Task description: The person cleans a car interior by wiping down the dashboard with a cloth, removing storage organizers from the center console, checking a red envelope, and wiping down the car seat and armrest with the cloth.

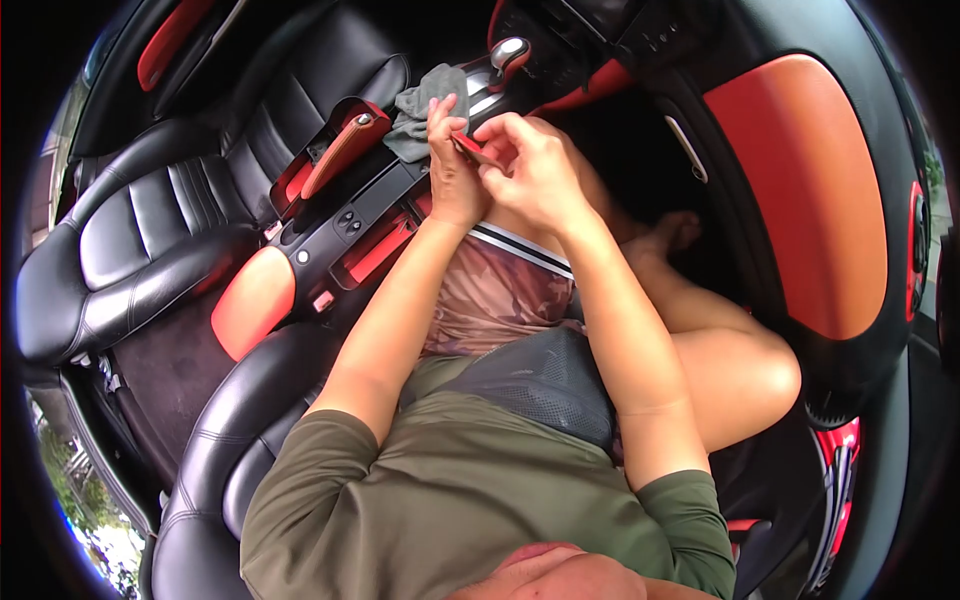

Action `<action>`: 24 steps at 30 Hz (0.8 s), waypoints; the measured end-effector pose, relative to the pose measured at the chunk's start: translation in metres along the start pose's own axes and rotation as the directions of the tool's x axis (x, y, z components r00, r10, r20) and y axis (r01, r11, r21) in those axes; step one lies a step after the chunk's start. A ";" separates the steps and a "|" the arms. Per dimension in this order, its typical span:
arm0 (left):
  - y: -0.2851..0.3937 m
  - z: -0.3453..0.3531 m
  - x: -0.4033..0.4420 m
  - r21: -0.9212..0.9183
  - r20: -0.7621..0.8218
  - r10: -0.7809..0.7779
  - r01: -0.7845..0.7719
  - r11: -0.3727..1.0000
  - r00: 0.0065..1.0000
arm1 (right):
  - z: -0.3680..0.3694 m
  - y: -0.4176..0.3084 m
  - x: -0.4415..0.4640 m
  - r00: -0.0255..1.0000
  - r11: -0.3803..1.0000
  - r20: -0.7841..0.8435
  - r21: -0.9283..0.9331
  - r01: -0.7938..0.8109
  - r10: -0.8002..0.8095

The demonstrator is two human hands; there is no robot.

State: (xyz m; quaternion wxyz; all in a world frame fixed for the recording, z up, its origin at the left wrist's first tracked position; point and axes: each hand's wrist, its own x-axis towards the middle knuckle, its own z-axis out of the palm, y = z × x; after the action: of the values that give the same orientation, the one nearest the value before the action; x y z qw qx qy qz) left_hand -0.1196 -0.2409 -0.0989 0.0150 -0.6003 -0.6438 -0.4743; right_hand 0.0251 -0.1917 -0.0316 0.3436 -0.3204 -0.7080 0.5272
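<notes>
Between my two hands is a small flat red and dark object [468, 146], too small to identify. My right hand [535, 170] pinches its lower end between thumb and fingers. On the other side, my left hand [455, 175] is raised with its fingers extended, and its palm side is at the object's upper end. Just behind my left hand, a crumpled grey cloth [425, 108] lies on the centre console beside the gear lever. Both hands are above my thigh.
A gear lever [510, 52] rises beyond the hands. The console [350, 222] and an upright red-trimmed handbrake lever [340, 155] are at the left. Further left is a black seat [140, 240]. An orange-red door panel [805, 190] is at the right.
</notes>
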 end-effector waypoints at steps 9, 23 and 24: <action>0.005 0.001 0.001 -0.091 -0.051 -0.066 0.061 0.994 0.997 | 0.019 0.001 -0.006 0.911 0.904 -0.227 -0.341 0.257 -0.345; -0.030 0.010 -0.008 -0.026 -0.247 -0.061 0.057 0.998 0.967 | 0.027 -0.028 -0.024 0.991 0.734 0.099 -0.679 -0.001 0.094; -0.027 0.009 -0.007 -0.016 -0.244 -0.060 0.058 0.998 0.968 | 0.026 -0.028 -0.024 0.989 0.728 0.109 -0.686 0.000 0.103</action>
State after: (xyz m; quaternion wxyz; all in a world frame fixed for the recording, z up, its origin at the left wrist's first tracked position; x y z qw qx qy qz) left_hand -0.1337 -0.2359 -0.1245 0.0775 -0.5178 -0.6527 -0.5476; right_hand 0.0145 -0.2315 -0.0131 0.1363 -0.4063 -0.8653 0.2601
